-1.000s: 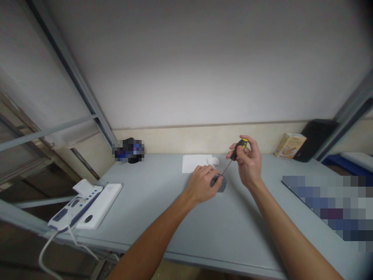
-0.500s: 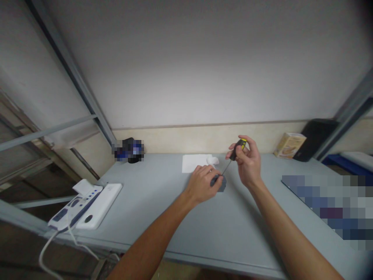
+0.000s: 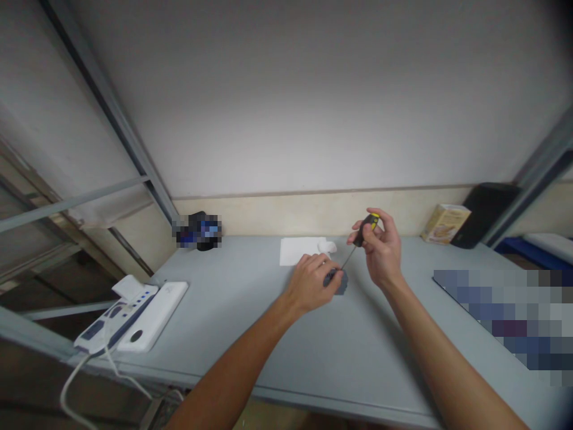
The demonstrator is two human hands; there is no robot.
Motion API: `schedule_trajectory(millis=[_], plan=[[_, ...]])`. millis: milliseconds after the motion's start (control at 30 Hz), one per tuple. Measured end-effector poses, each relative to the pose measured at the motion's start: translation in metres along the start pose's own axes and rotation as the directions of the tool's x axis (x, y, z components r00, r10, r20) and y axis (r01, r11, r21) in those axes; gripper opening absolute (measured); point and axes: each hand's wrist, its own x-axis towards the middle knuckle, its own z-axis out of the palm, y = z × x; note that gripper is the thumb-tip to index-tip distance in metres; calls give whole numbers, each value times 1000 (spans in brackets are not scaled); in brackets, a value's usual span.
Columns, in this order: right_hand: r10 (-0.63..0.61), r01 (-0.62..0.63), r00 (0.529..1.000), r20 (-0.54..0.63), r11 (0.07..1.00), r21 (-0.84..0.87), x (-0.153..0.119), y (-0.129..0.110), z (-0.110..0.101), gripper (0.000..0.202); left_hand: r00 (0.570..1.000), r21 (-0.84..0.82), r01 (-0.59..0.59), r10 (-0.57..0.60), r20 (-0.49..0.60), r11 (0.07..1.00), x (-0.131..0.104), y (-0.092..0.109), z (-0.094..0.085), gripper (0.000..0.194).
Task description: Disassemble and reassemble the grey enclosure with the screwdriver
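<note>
My left hand (image 3: 313, 282) is closed around a small dark grey object (image 3: 341, 283) on the grey table, its fingers hiding much of it. In my right hand (image 3: 381, 246) is a screwdriver (image 3: 367, 230) with a black and yellow handle, gripped between thumb and fingers. Its thin shaft slants down to the left, and the tip meets the dark grey object beside my left fingertips. Just behind my left hand lies white paper (image 3: 295, 251), with a crumpled white piece (image 3: 327, 246) at its right side.
A white power strip (image 3: 116, 313) and a white flat device (image 3: 156, 316) lie on the table's left. A blurred dark item (image 3: 199, 231) stands back left. At back right are a yellow box (image 3: 445, 224) and a black object (image 3: 486, 212); a pixelated flat item (image 3: 514, 316) lies right.
</note>
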Motion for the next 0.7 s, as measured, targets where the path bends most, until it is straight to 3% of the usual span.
schedule_trajectory(millis=[400, 700], plan=[[1, -2, 999, -40, 1000, -25, 0, -3, 3, 43, 1000, 7, 2, -2, 2, 1000, 0, 0, 0, 16], [-27, 28, 1000, 7, 999, -47, 0, 2, 0, 41, 1000, -17, 28, -28, 12, 999, 0, 1, 0, 14]])
